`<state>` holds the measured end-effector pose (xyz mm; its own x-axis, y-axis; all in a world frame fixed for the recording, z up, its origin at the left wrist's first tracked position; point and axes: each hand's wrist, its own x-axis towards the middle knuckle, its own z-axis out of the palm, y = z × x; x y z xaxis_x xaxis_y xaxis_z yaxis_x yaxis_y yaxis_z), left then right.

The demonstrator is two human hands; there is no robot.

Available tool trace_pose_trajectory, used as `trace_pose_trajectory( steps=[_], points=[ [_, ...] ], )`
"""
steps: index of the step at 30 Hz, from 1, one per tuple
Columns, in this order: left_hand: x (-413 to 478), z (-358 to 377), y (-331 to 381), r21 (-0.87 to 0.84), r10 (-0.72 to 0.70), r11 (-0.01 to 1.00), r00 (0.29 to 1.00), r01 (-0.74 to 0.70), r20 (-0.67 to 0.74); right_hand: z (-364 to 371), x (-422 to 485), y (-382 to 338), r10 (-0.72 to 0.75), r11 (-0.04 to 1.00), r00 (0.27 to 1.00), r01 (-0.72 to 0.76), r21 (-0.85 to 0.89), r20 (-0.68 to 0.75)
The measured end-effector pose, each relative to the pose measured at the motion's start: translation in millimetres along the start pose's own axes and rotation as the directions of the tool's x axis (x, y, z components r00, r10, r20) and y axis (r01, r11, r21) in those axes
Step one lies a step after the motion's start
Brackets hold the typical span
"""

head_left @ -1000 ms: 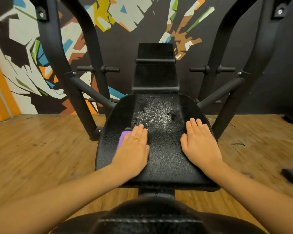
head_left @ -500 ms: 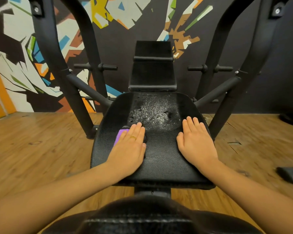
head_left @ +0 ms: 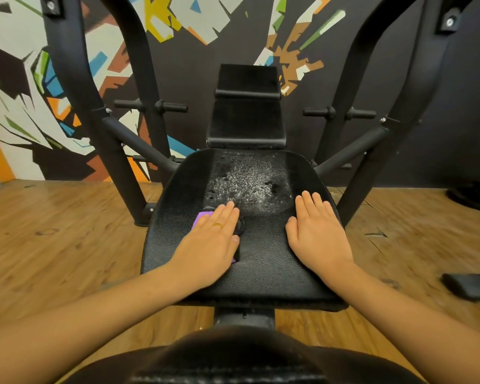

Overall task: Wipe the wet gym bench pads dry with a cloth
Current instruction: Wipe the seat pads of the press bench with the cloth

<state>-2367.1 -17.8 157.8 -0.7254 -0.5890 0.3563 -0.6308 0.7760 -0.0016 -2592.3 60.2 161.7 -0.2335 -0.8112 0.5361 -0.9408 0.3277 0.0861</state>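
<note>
Two hands on the seat pad [head_left: 263,270], both flat, fingers straight and close together, gripping nothing. My left hand [head_left: 211,241] presses down on the one cloth [head_left: 202,219]. It's purple and mostly hidden under the palm, with an edge showing past my little finger, a sliver by the thumb base and a dark bunched bit at the fingertips. One gold ring [head_left: 218,224] on that hand. My right hand [head_left: 316,231] lies bare on the right side of the pad surface, well apart from the left and not touching the cloth. One wet patch [head_left: 250,184] of droplets sits on the far middle of the seat, just ahead of both sets of fingertips. Two pads counted: the seat and the upright back pad [head_left: 247,120] behind it. The black frame [head_left: 75,87] rises on both sides, with four short pegs [head_left: 171,106], two per side, and two bolts [head_left: 50,5] up top. The mural [head_left: 194,15] behind is colour shards on dark wall. The wood floor [head_left: 53,231] carries one flat dark object [head_left: 468,285] at right and a dark round thing [head_left: 477,198] at the far right edge, too dark to identify. A dark rounded shape [head_left: 233,356] fills the bottom; can't tell if it's a pad or clothing.
</note>
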Motion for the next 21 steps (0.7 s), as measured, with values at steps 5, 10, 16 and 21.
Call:
trace_pose_trajectory(
  steps=[5,10,16,21],
  points=[
    [11.5,-0.5,14.9,0.021,0.011,1.000,0.999,-0.012,0.036,1.1,0.2,-1.1,0.002,1.000,1.000,-0.002,-0.002,0.005],
    [28.6,6.5,36.0,-0.034,0.018,0.999,0.999,-0.017,0.032,-0.3,-0.5,-1.8,0.010,1.000,1.000,-0.010,0.022,0.007],
    [8.4,-5.1,19.8,-0.300,0.091,0.947,0.992,-0.114,-0.090,0.6,3.5,2.7,-0.007,0.995,0.999,0.001,0.099,0.054],
    [-8.1,-9.4,-4.8,-0.085,0.025,0.995,0.963,-0.050,-0.267,-25.4,1.2,-11.6,-0.148,0.920,0.989,0.149,0.362,-0.032]
  ],
)
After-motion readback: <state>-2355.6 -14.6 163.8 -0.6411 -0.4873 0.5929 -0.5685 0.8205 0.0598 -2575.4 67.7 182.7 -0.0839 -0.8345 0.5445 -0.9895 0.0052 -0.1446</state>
